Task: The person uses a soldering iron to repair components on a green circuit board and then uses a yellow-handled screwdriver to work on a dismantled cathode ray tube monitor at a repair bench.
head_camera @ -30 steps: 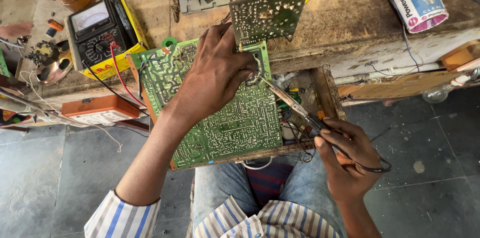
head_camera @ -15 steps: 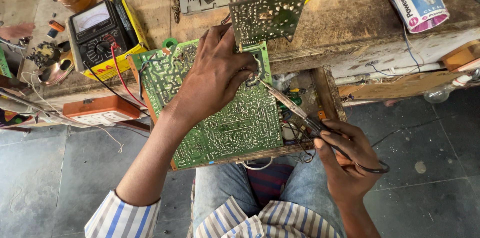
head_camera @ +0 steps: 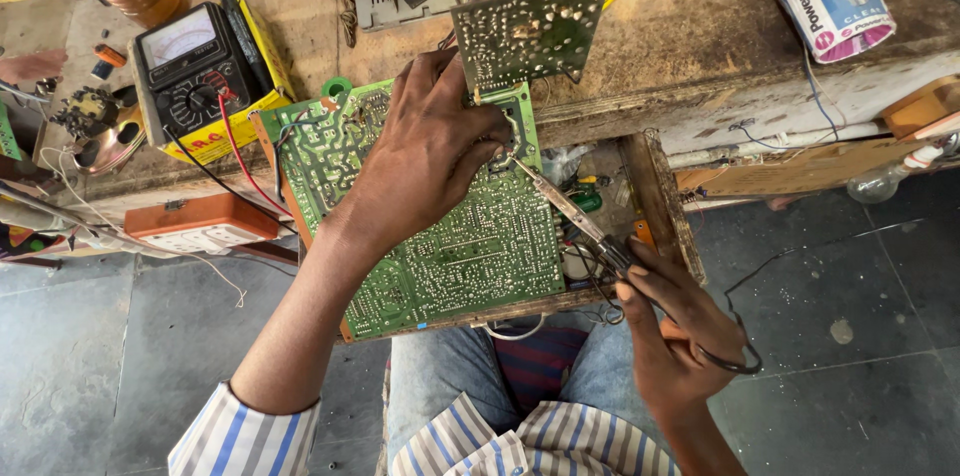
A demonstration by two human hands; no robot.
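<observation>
Green board point(head_camera: 440, 236) lies solder side up, tilted across the lap and against the bench point(head_camera: 700, 46) edge. Left hand point(head_camera: 430, 151) presses flat on its upper part, fingers curled toward the top right corner; whether they pinch solder wire there I cannot tell. Right hand point(head_camera: 680, 336) is closed round the handle of the iron point(head_camera: 570, 211), whose tip touches the board just beside the left fingertips. Judgement: work is mid-joint, at one spot near the top edge; the joints show no visible sign of which are done, so the remainder is unknown. Meter point(head_camera: 195, 66) sits to the left, leads unused; a second small board point(head_camera: 530, 31) stands behind.
</observation>
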